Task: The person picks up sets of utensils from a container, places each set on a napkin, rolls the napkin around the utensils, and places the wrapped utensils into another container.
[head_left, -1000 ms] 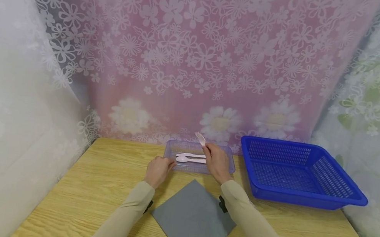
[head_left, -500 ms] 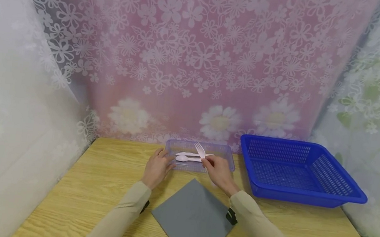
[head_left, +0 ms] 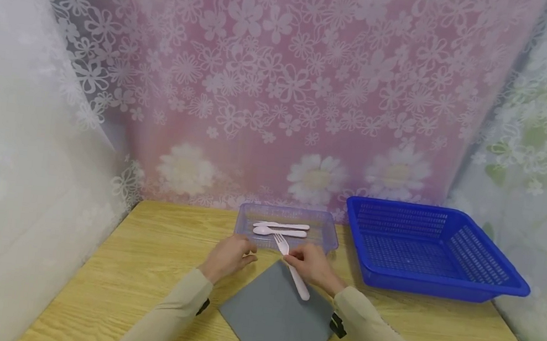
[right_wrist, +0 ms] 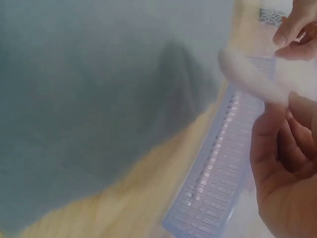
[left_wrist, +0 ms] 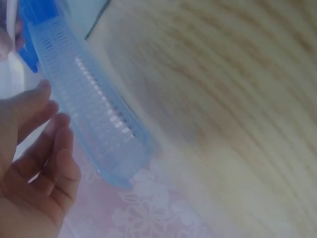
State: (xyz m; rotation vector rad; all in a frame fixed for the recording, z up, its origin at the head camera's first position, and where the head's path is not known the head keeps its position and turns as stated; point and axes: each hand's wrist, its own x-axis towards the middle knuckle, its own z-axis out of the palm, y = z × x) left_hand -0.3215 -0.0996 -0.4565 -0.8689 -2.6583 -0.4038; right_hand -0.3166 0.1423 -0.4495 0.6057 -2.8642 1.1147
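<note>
Your arms (head_left: 381, 340) reach in from the near side: here's left hand (head_left: 229, 256) angled right, fingers (left_wrist: 66, 168) loosely bent, and right hand (head_left: 312, 263), nearby, angled left, pinching!

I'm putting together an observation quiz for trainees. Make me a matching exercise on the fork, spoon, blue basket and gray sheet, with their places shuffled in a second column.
Things
1. Fork
2. Spoon
3. Blue basket
4. Gray sheet

Places
A. Lying inside the see-through tray
B. Lying on the table, on the person's side of the tray
C. Pinched in the right grip
D. To the right of the tray in the head view

Pairs: 1-C, 2-A, 3-D, 4-B
</note>
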